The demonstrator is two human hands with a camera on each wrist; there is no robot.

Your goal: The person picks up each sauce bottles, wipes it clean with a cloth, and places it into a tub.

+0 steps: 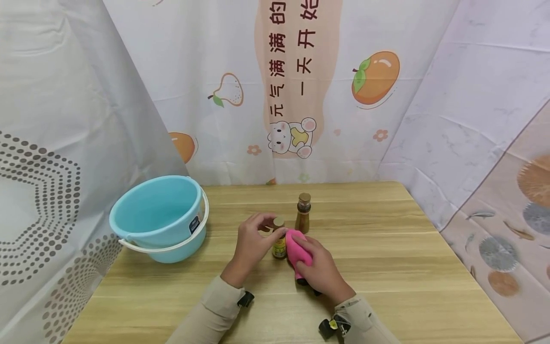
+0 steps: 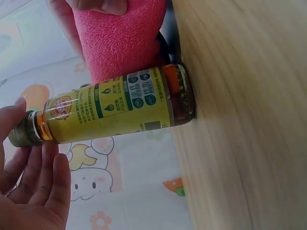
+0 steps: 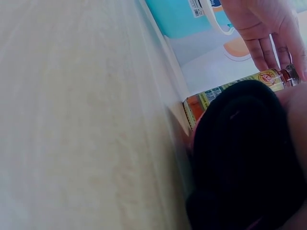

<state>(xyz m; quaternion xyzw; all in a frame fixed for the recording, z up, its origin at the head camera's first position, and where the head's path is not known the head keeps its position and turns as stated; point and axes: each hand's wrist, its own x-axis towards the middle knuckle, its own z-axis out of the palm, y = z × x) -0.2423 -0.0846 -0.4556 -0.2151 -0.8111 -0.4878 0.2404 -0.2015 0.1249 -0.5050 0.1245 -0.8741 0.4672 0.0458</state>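
A small glass bottle with a yellow-green label and a gold-coloured cap stands upright on the table. My left hand pinches it at the cap and neck between thumb and fingers. A folded pink towel is gripped in my right hand, against the bottle's right side. The left wrist view shows the towel's fuzzy surface right at the label. Behind the towel stands a second bottle, brown with a gold-coloured cap, its lower part partly hidden. In the right wrist view, a large black shape hides most of the towel.
A light-blue bucket with a white handle stands at the table's left side. The wooden table ends at a printed curtain at the back. More patterned curtains hang along both sides.
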